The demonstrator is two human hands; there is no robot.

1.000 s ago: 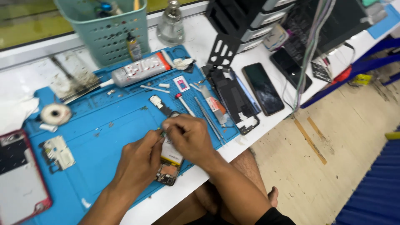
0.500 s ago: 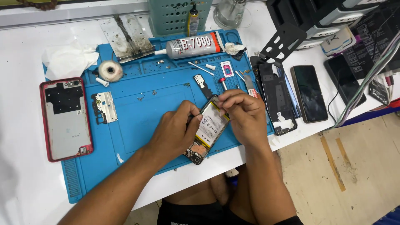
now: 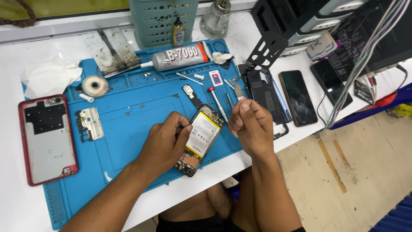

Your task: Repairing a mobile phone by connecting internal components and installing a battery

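An opened phone (image 3: 202,136), with its white battery and circuit boards showing, lies tilted on the blue work mat (image 3: 128,124) near the front edge. My left hand (image 3: 165,144) grips the phone's left side, fingertips on the battery's edge. My right hand (image 3: 249,126) hovers just right of the phone and does not touch it. Its fingers are curled closed, and I cannot see anything pinched in them. A red-tipped screwdriver (image 3: 217,103) lies on the mat just above the phone.
A red back cover (image 3: 46,139) lies at the left, with a small metal plate (image 3: 90,123) and a tape roll (image 3: 95,85) nearby. A glue tube (image 3: 180,56) lies before a teal basket (image 3: 163,21). A phone frame (image 3: 267,98) and a black phone (image 3: 298,97) lie right.
My right hand has lifted off the top of the opened phone and drawn back to the right. My left hand stays on the phone. The camera view has shifted.
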